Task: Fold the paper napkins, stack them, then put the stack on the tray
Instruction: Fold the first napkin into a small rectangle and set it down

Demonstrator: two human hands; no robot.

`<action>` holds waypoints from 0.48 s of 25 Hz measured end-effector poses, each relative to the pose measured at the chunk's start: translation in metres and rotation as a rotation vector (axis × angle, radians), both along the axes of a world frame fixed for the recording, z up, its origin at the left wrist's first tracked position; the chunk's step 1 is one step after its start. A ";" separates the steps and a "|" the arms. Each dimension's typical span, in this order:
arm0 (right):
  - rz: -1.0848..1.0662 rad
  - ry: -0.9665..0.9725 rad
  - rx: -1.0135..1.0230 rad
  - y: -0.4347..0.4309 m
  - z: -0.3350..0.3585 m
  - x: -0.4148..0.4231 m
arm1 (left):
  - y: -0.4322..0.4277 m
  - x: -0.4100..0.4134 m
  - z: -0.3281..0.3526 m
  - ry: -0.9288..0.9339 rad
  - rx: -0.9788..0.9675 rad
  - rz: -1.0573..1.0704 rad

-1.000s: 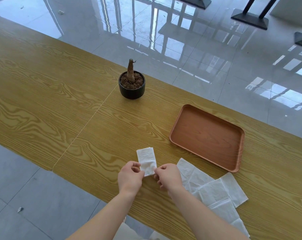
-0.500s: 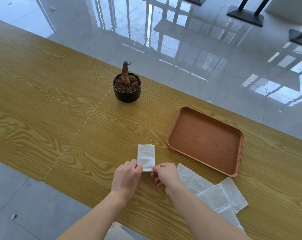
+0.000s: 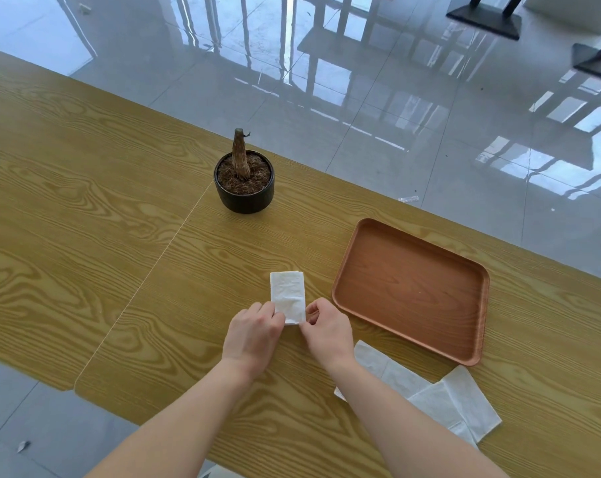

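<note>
Napkins are lying in two spots on the long wooden table (image 3: 85,219). One folded napkin (image 3: 288,294), a narrow white rectangle, is lying flat with its far end pointing away from the person. Both hands are gripping its near end. The left hand (image 3: 252,336) is curling its fingers over the near left corner and pinching it. The right hand (image 3: 326,331) is pinching the near right corner between thumb and fingertips.

Just to the right of that napkin, not touching it, the brown wooden tray (image 3: 413,288) is sitting at a slant on the table. Nearer the person, by the tray's near edge, the loose napkins (image 3: 464,401) are lying fanned and overlapping. The right forearm is crossing over their left end and hiding part of them.

Further back, well apart from the hands, a black pot (image 3: 244,198) is standing upright with soil and a bare stump (image 3: 240,155) in it. Beyond the table edge the glossy grey floor (image 3: 361,98) is reflecting windows, and black table bases (image 3: 485,15) are standing at the far right.
</note>
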State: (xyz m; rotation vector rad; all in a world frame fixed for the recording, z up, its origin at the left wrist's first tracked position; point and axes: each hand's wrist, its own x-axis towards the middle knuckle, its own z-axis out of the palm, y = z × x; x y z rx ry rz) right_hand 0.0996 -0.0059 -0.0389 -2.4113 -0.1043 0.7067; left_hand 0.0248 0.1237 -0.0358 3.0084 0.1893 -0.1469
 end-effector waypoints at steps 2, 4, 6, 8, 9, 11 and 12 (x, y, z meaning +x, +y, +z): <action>-0.008 -0.002 0.024 0.001 -0.001 0.003 | 0.004 0.005 0.001 -0.004 -0.002 -0.002; -0.020 0.009 0.038 0.003 -0.001 0.005 | 0.007 0.009 0.002 -0.001 0.000 -0.009; -0.022 0.014 0.039 0.005 -0.002 0.008 | 0.008 0.014 0.003 0.006 0.011 -0.015; -0.017 0.019 0.034 0.006 -0.003 0.009 | 0.008 0.016 0.004 0.012 0.012 -0.008; -0.016 0.025 0.030 0.007 -0.003 0.010 | 0.008 0.017 0.004 0.017 0.006 -0.004; -0.019 0.041 0.028 0.007 -0.003 0.012 | 0.007 0.016 0.005 0.029 -0.003 0.010; -0.018 0.047 0.028 0.007 -0.004 0.013 | 0.007 0.016 0.005 0.033 -0.006 0.017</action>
